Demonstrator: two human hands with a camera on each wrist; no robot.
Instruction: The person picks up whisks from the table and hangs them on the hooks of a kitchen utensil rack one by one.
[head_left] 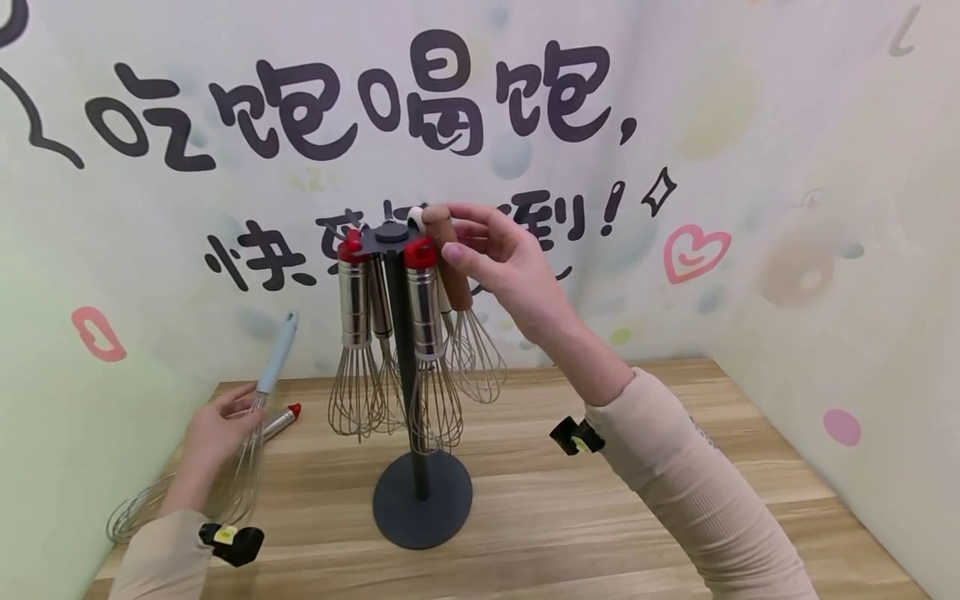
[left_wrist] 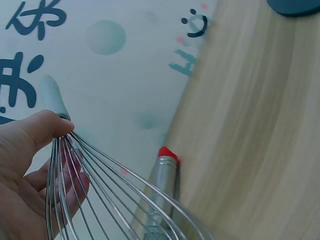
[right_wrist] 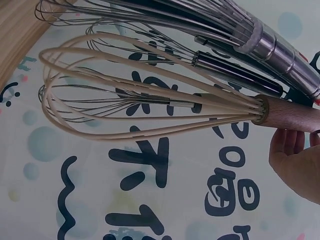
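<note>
A dark grey hanging rack [head_left: 422, 500] stands on the wooden table [head_left: 600, 517], with several steel whisks with red caps [head_left: 423, 300] hung from its top disc. My right hand [head_left: 461, 242] pinches the brown wooden handle of a whisk [head_left: 454, 267] at the rack's top right rim. Its cream wires [right_wrist: 150, 90] show in the right wrist view, next to my right hand [right_wrist: 295, 150]. My left hand [head_left: 232, 412] grips a whisk with a pale blue handle [head_left: 277, 350] at its neck, low at the table's left. The wires [left_wrist: 100, 190] fan out from my left hand [left_wrist: 70, 155].
Another red-capped steel whisk [head_left: 281, 421] lies on the table beside my left hand, its handle [left_wrist: 165, 175] under the held wires. Printed walls close in at the back, left and right. The rack's base [left_wrist: 295, 5] sits mid-table.
</note>
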